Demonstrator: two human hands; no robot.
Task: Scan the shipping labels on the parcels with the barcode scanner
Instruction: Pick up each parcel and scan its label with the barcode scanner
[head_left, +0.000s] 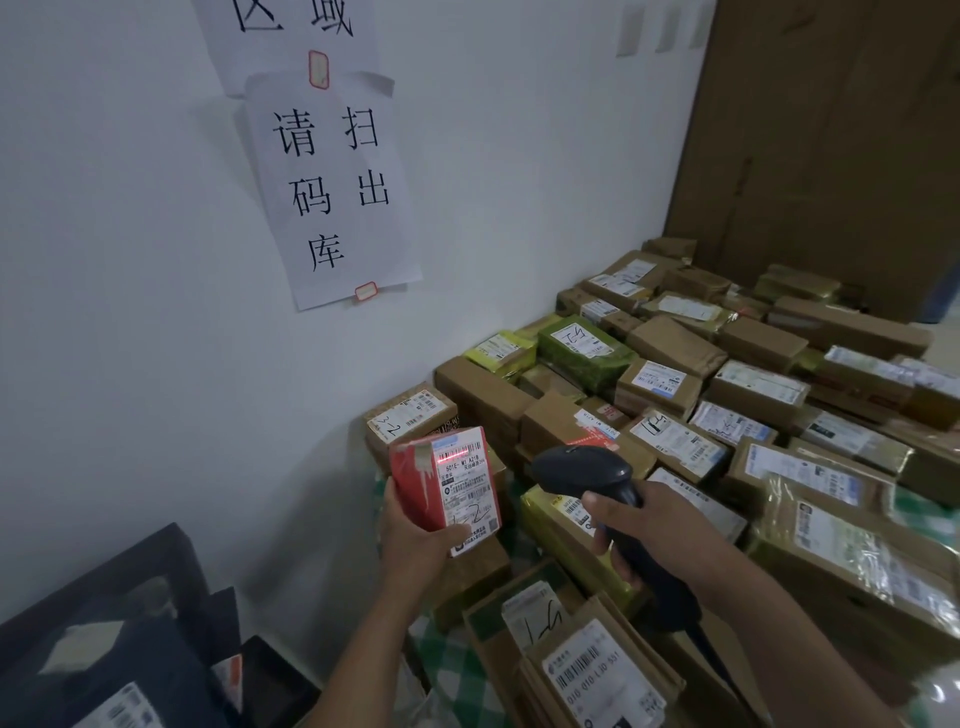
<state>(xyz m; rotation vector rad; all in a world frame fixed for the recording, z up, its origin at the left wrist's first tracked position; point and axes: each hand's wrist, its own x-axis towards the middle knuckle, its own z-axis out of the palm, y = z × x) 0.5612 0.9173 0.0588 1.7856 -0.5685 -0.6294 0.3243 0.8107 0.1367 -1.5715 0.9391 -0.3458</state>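
Note:
My left hand (415, 540) grips a small red parcel (415, 483) from below, its white shipping label (467, 483) facing me. A red scan line glows across the barcode near the label's top. My right hand (644, 525) holds the dark barcode scanner (582, 467) by its handle, with the scanner's head pointing left at the label, a short gap away from it. Both are raised above the pile of parcels (675, 415).
Many brown, green and yellow labelled parcels cover a surface with a green checked cloth (441, 654), running back to the right along the white wall. Paper signs (337, 187) hang on that wall. Dark boxes (130, 649) sit at the lower left. A brown cabinet (831, 156) stands behind.

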